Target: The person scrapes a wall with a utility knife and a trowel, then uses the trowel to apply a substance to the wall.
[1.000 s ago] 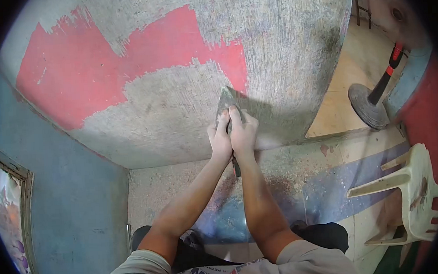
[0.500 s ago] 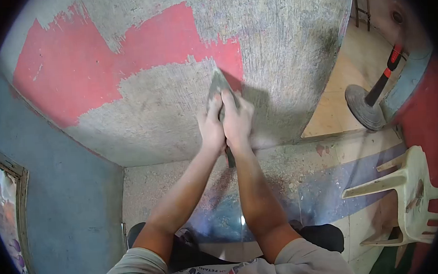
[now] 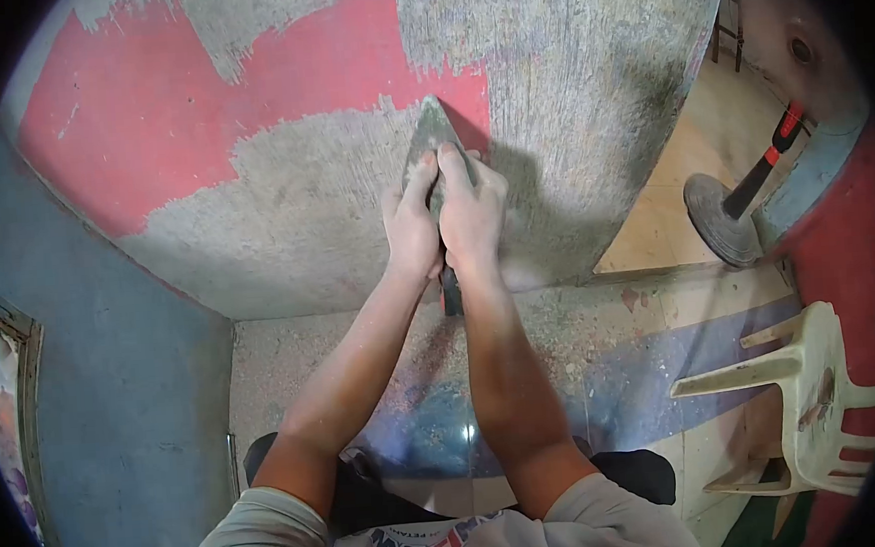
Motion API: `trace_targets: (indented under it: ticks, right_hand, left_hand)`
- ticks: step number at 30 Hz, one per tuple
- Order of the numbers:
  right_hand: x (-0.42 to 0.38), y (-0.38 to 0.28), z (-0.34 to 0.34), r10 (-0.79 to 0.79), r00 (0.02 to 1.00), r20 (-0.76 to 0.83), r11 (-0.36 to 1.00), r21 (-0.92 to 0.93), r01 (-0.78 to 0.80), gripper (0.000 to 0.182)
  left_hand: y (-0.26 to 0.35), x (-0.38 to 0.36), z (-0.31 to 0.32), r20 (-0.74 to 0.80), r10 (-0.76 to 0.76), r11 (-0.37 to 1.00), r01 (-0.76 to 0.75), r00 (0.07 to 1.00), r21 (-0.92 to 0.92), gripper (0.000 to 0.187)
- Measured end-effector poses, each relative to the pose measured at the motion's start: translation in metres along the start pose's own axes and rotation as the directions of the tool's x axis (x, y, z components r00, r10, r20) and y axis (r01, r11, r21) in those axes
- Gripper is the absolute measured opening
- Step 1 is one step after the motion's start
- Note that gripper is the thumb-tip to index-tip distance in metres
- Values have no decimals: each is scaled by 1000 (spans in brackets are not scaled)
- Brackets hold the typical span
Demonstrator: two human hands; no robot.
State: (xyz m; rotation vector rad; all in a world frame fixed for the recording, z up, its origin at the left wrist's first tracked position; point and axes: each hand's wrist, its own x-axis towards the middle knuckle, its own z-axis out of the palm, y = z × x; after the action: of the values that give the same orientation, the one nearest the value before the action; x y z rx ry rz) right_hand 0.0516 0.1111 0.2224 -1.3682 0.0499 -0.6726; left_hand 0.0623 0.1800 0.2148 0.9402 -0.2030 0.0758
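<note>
Both my hands are wrapped round a pointed trowel (image 3: 432, 123), its grey triangular blade aimed up against the wall. My left hand (image 3: 413, 225) grips it from the left and my right hand (image 3: 471, 211) from the right, thumbs side by side on the blade. Below my palms pokes the end of its black and red handle (image 3: 451, 295). At the blade's tip is the lower edge of a pink paint patch (image 3: 329, 59) on the wall. Rough grey, scraped surface (image 3: 303, 201) surrounds that patch. Whitish dust coats my hands and forearms.
Paint flakes litter the tiled floor (image 3: 362, 348) at the wall's foot. To the right stand a cream plastic chair (image 3: 816, 401) and a round-based stand (image 3: 720, 218) with a black and red tool handle (image 3: 787, 127) near it. A blue-grey wall (image 3: 124, 393) rises at left.
The trowel, with both hands on it, has slid a little up the wall, its tip now at the pink edge. My grip looks the same, and the view has shifted slightly.
</note>
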Motion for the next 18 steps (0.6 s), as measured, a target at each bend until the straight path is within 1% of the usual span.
trace_targets:
  ticks: [1,2,3,4,5,6,8,9,10,12,14,15,17,18]
  right_hand:
    - [0,6,1,-9,1000,1,999,36,9,33]
    - [-1,14,2,-21,1000,3,997,72,20,33]
    - [-6,29,1,-92,995,-41,993,72,94,32]
    - [-13,44,-2,-23,999,-47,992,122,29,31]
    - [-20,56,-6,46,998,-52,984,175,-36,31]
    - [-23,54,-7,114,992,-56,968,230,-98,31]
    - [-15,49,-5,-15,999,-45,990,139,21,32]
    - [-6,25,3,-69,997,-43,993,90,72,33]
    - [1,3,10,-119,992,-38,992,42,121,35]
    - [13,-17,25,-137,989,-50,982,127,143,36]
    - [8,-23,20,-74,997,-28,990,121,77,35]
    - [5,-10,16,-88,995,-46,990,105,93,35]
    - [-3,25,6,-118,989,-85,990,72,124,34]
    - [-6,23,2,-42,998,-56,993,107,48,34]
  left_hand:
    - [-5,3,-4,-12,20,1000,-20,1000,-2,29]
    - [-12,0,-9,-33,26,998,-24,999,60,29]
    - [-22,-6,-15,-52,34,992,-28,998,121,30]
    - [-34,-11,-21,-69,45,983,-32,997,179,30]
    - [-50,-11,-32,-66,12,989,-2,998,149,32]
    - [-46,-12,-30,-65,9,990,0,998,139,33]
    - [-37,-13,-24,-71,2,993,6,997,116,34]
    - [-15,-11,-6,-29,65,997,-64,997,50,33]
    - [-2,0,-2,-8,47,998,-46,999,39,33]
    - [16,19,-7,35,9,1000,-9,999,23,31]
    - [9,14,-9,21,32,997,-34,999,72,36]
    - [5,9,-7,14,47,994,-49,999,93,38]
    - [-9,-12,-3,-54,56,989,-48,997,137,36]
    - [-14,-17,-3,-90,58,984,-42,994,175,36]
